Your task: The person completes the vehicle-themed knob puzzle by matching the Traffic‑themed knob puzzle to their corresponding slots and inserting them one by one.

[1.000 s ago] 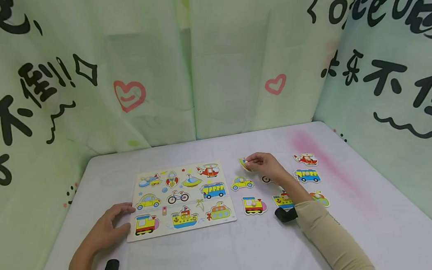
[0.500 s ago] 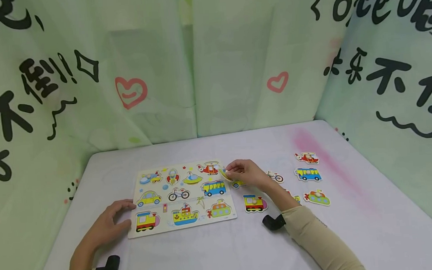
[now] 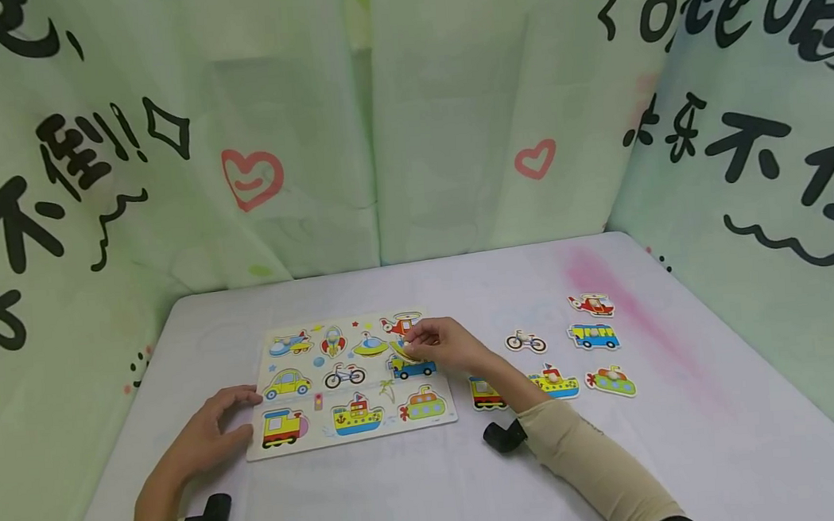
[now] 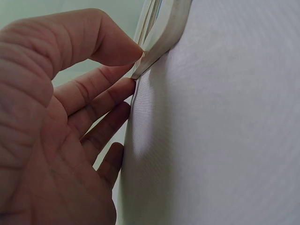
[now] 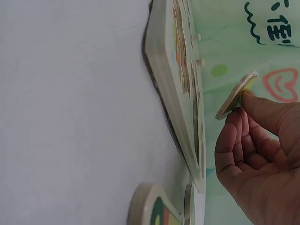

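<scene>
The wooden puzzle board with printed vehicles lies left of centre in the head view. My left hand rests at its left edge, thumb and fingertips touching the side, as the left wrist view also shows. My right hand is over the board's right part, just below the helicopter picture. Between thumb and fingers it pinches a small yellow-green puzzle piece, tilted and raised above the board. The flying saucer picture lies just left of this piece. The hand covers part of the bus picture.
Loose pieces lie right of the board: a bicycle, a helicopter, a bus, a ship, a submarine and a train partly behind the right forearm. A printed curtain surrounds the table's far side.
My right hand has carried the yellow-green piece leftward from the loose pieces to over the board. It now covers the loose car piece, and the bicycle is uncovered. My left hand stays at the edge.
</scene>
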Demonstrator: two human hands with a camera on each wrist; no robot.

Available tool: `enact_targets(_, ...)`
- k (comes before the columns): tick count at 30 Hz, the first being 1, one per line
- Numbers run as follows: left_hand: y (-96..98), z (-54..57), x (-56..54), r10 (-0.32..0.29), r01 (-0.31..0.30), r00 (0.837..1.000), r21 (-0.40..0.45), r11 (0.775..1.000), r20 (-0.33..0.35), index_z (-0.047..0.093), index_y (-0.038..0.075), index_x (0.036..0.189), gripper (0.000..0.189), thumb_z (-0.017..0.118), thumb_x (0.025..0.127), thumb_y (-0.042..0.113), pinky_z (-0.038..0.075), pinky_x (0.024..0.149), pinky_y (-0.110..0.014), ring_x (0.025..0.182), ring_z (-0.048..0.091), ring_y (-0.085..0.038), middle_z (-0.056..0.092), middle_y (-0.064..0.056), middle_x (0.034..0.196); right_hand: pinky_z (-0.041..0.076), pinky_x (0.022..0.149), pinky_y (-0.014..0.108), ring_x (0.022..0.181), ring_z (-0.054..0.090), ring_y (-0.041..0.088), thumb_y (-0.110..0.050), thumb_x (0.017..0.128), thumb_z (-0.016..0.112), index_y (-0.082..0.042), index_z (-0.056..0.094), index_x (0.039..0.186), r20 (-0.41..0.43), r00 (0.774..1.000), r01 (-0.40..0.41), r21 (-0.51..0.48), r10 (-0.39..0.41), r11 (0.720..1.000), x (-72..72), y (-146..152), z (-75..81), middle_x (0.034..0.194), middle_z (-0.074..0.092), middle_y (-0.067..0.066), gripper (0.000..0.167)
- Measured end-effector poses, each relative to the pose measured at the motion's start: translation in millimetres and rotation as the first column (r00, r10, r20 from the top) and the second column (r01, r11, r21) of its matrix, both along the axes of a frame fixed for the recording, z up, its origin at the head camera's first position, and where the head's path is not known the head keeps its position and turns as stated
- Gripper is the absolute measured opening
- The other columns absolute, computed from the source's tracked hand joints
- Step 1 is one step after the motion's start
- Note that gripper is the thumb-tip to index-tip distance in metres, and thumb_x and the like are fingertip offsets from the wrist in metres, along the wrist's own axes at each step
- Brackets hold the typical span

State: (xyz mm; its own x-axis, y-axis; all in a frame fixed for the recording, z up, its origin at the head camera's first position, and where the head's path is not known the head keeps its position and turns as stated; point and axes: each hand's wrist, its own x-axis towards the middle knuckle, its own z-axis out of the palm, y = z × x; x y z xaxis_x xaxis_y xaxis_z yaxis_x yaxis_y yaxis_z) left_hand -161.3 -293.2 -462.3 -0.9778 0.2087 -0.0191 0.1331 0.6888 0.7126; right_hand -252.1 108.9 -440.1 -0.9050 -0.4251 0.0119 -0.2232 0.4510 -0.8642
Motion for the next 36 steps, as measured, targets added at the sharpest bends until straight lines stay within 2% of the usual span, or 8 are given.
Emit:
enact_targets(8, 1.1, 0.1, 1.6, 0.016, -0.016, 0.999, -0.008, 1.0, 0.031, 0.063, 0.005, 0.125, 0.04, 0.071, 0.086, 0.005, 0.027, 0.115, -0.07, 0.14, 0.037, -0.049, 0.05, -0.024, 0.146, 0.052, 0.081, 0.025, 0.086, 0.06, 0.016, -0.017, 0.097, 0.071, -0.007, 0.071, 0.106, -0.03, 1.0, 0.006, 0.062, -0.004, 0.998, -1.3, -13, 6.3, 0.094, 0.067, 0.002, 0.014)
enact_targets(21, 2.3, -0.4, -0.2, 0.007, -0.007, 1.0, 0.0, 1.0, 0.01, 0.064, 0.005, 0.124, 0.039, 0.071, 0.085, 0.004, 0.028, 0.116, -0.069, 0.14, 0.038, -0.048, 0.051, -0.024, 0.145, 0.05, 0.073, 0.022, 0.079, 0.057, 0.014, -0.017, 0.097, 0.07, -0.006, 0.071, 0.105, -0.079, 0.996, -0.035, 0.122, 0.044, 0.992, -14.4, -31, 13.2, 0.091, 0.065, 0.002, 0.013)
enact_targets(29, 1.8, -0.3, 0.4, 0.0, 0.0, 1.0, 0.006, 1.0, 0.007, 0.064, 0.005, 0.124, 0.039, 0.071, 0.085, 0.003, 0.028, 0.115, -0.069, 0.14, 0.038, -0.048, 0.051, -0.024, 0.145, 0.05, 0.073, 0.021, 0.077, 0.056, 0.012, -0.018, 0.097, 0.071, -0.005, 0.07, 0.103, -0.125, 0.988, -0.066, 0.227, 0.096, 0.972, -22.6, -40, 12.8, 0.09, 0.066, 0.001, 0.014)
enact_targets(36, 1.4, 0.0, 0.1, 0.004, -0.004, 1.0, 0.001, 1.0, 0.01, 0.063, 0.006, 0.124, 0.04, 0.072, 0.086, 0.004, 0.028, 0.115, -0.07, 0.14, 0.037, -0.048, 0.051, -0.024, 0.146, 0.05, 0.073, 0.022, 0.078, 0.056, 0.013, -0.015, 0.097, 0.07, -0.005, 0.069, 0.102, -0.135, 0.982, -0.086, 0.293, 0.13, 0.952, -27.6, -50, 18.7, 0.088, 0.066, 0.002, 0.011)
